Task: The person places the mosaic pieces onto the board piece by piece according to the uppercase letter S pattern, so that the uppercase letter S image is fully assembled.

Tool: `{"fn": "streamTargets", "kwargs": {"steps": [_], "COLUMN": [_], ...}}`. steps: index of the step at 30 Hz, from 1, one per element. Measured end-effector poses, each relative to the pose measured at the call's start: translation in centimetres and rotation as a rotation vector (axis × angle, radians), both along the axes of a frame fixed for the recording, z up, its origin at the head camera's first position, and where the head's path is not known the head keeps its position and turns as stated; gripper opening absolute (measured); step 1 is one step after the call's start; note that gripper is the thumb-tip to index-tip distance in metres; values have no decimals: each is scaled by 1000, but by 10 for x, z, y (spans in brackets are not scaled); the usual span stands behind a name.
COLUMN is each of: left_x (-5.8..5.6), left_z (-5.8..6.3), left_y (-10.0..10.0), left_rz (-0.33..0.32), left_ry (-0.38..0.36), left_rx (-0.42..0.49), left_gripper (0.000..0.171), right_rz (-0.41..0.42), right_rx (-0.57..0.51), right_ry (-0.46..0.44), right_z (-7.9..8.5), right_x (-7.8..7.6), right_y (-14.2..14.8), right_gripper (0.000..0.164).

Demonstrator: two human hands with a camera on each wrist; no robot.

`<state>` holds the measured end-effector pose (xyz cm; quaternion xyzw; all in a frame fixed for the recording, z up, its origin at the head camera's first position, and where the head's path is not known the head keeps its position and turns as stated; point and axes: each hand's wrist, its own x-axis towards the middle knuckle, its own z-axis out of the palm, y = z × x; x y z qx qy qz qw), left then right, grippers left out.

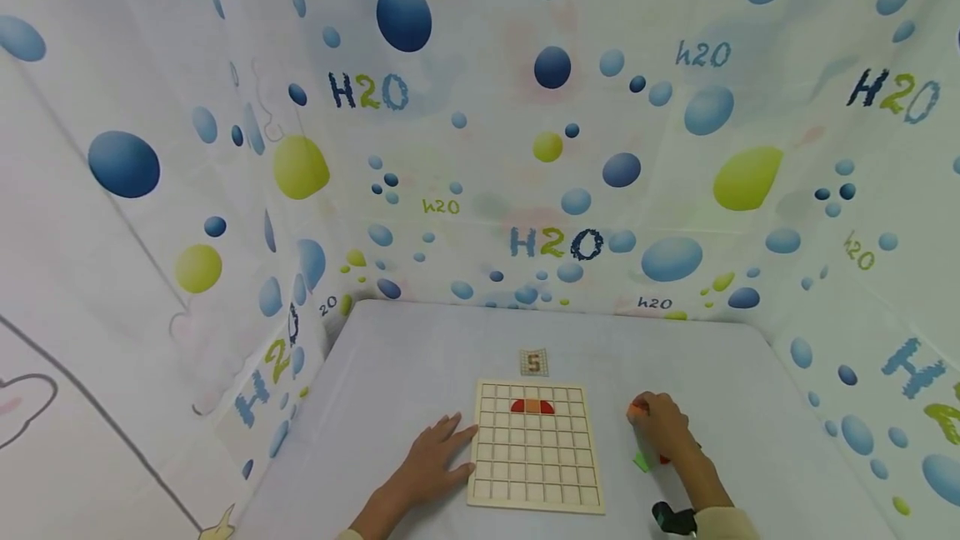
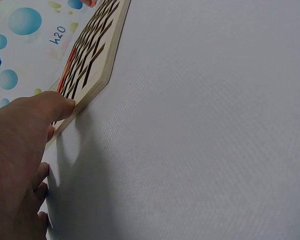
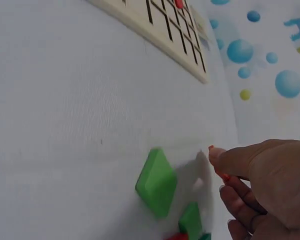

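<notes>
A wooden grid board [image 1: 536, 473] lies on the white table. In its top part sit an orange square [image 1: 532, 406] and two curved red pieces [image 1: 547, 407], one on each side of it. My left hand [image 1: 433, 461] is at the board's left edge with fingers spread, the thumb [image 2: 60, 105] against the rim in the left wrist view. To the right of the board, my right hand [image 1: 666, 425] pinches a small orange block [image 1: 636, 412] between thumb and fingers. Most of that block is hidden by the fingers in the right wrist view.
A small card with a brown figure [image 1: 534, 362] lies beyond the board. Near my right wrist are a green diamond block [image 3: 157, 185], a smaller green block [image 3: 191, 220] and a red piece [image 3: 178, 236]. A patterned curtain [image 1: 480, 140] surrounds the table.
</notes>
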<state>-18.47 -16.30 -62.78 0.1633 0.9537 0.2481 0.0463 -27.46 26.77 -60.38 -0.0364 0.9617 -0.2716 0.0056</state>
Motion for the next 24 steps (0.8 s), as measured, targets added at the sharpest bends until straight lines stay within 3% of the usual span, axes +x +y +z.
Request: {"fn": "streamTargets", "kwargs": {"steps": [13,24], "left_x": [0,1], "left_z": [3,3], "left_y": [-1,1], "left_rz": [1,15], "left_ry": [-21,-29], "left_rx": [14,8], "left_gripper": [63,62], "right_rz": [184,354], "right_rx": [-55,-80], "right_ry": [113,149], "right_z": [12,4], "right_x": [1,11], "right_y": [-100,-155], "right_gripper": [14,18]}}
